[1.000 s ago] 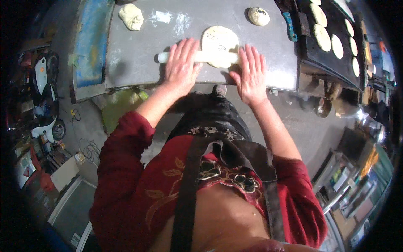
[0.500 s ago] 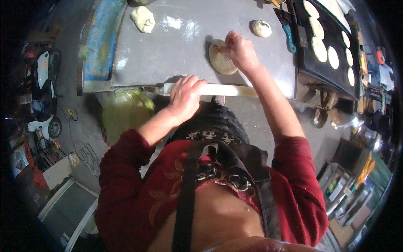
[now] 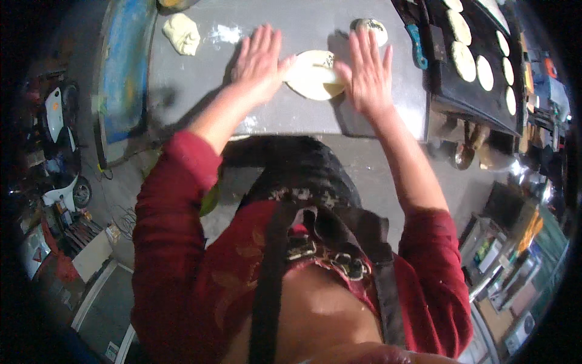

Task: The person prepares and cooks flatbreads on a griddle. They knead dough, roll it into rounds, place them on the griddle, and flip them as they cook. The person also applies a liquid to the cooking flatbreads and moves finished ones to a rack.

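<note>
A flat round of dough (image 3: 314, 91) with dark seeds at its far side lies on the grey worktable between my hands. Across it rests a pale rolling pin (image 3: 321, 74), its ends hidden beneath my palms. My left hand (image 3: 257, 64) lies flat over the left end, fingers stretched and pointing away from me. Over the right end is my right hand (image 3: 368, 76), likewise flat with its fingers spread. Just beyond its fingertips sits a small seeded dough piece (image 3: 377, 30), partly covered by them. A folded lump of dough (image 3: 182, 34) sits at the far left.
On the right, a black griddle (image 3: 494, 109) carries several pale flat dough rounds. A teal-handled tool (image 3: 417, 47) lies by the table's right edge. Flour (image 3: 224, 33) dusts the grey worktable (image 3: 403, 103). A worn blue board (image 3: 124, 73) borders its left side.
The rolling pin has gone from the table's near edge onto the dough. My left hand moved forward with it. My right hand left the seeded dough and flattened over the pin's right end.
</note>
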Available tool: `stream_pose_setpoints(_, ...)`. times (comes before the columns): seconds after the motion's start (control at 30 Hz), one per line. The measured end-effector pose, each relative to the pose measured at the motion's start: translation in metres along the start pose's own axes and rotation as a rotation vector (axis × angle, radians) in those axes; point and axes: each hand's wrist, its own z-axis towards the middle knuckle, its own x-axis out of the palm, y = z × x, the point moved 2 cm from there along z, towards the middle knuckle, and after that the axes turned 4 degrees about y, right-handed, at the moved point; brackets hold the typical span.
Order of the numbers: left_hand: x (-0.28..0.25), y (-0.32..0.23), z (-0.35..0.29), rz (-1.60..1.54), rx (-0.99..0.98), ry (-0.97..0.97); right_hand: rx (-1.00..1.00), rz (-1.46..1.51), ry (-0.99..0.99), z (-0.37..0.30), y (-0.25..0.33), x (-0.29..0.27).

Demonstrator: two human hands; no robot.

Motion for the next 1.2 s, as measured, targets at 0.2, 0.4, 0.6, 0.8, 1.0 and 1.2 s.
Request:
stream_pose_setpoints(0.2,-0.005,0.013,0.050,-0.091,-0.196,0.095,-0.085,0.069,-0.020,0.065,-0.019,0.015)
stream_pose_setpoints(0.4,0.000,-0.039,-0.077,-0.246,-0.003,-0.008,0.021,0.162,0.145,-0.060,0.017,-0.007)
stream_pose_setpoints(0.6,-0.006,-0.035,-0.083,-0.240,0.231,-0.116,0.099,0.495,-0.038,-0.099,0.034,-0.040)
stream_pose_setpoints(0.8,0.002,-0.070,0.049,-0.165,0.420,-0.101,0.223,0.388,0.048,-0.079,0.008,-0.031)
stream_pose_setpoints(1.0,0.002,-0.061,0.015,-0.139,0.396,-0.051,0.173,0.265,0.022,-0.078,0.029,-0.027)
stream_pose_setpoints(1.2,-0.016,-0.032,-0.105,-0.275,0.252,0.005,0.032,0.359,0.140,-0.090,0.042,-0.032)
